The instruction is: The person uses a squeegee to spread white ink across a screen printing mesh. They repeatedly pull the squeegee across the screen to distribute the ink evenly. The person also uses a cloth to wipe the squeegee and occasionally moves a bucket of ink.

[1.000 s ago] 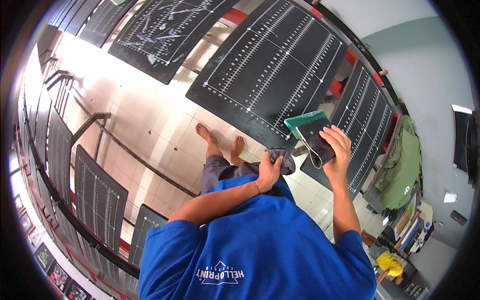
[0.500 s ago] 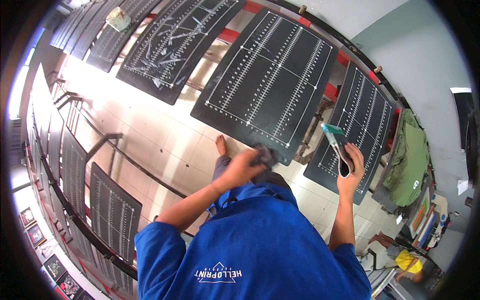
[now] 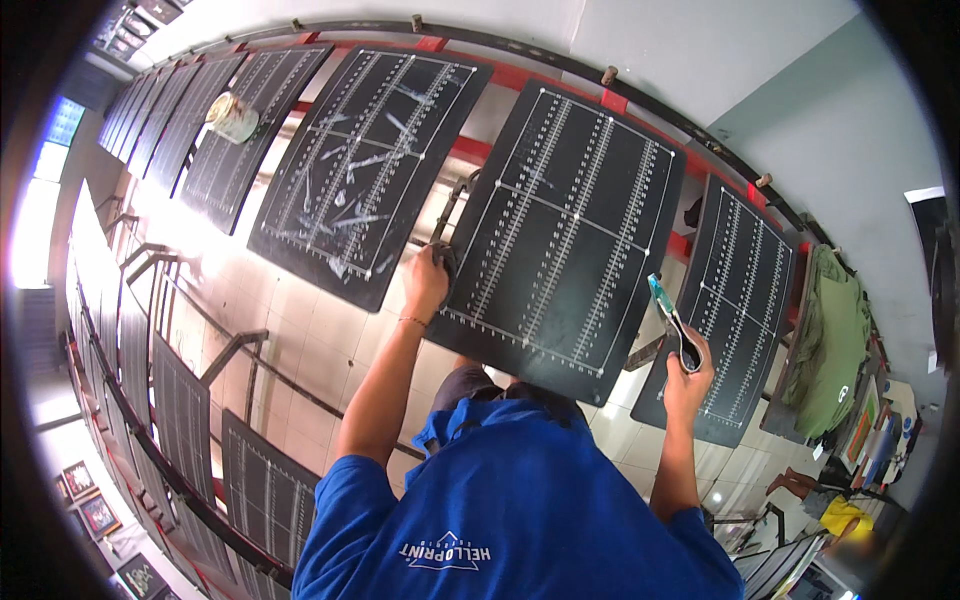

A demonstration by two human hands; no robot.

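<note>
In front of me is a black rectangular board (image 3: 560,240) printed with white ruler lines and a border. My left hand (image 3: 427,288) is closed around a bunched dark cloth (image 3: 445,259) at the left edge of this board. Off the board's lower right side, my right hand (image 3: 689,378) grips a scraper-like tool (image 3: 664,303) with a teal end and a curved, dark-lined grey grip. The exact kind of that tool is unclear. Left of the main board lies a similar board (image 3: 365,165) with whitish streaks and smears over it.
Another ruled board (image 3: 735,310) lies to the right, beside a green garment (image 3: 830,335) spread on a board. A whitish tub (image 3: 232,118) rests on a board at far left. Red and black metal framing (image 3: 490,72) runs behind. A person in yellow (image 3: 845,518) is at lower right.
My left hand, with the cloth, has gone from the board's near edge to its left edge. The view has shifted, so the boards sit lower. My right hand still grips its tool.
</note>
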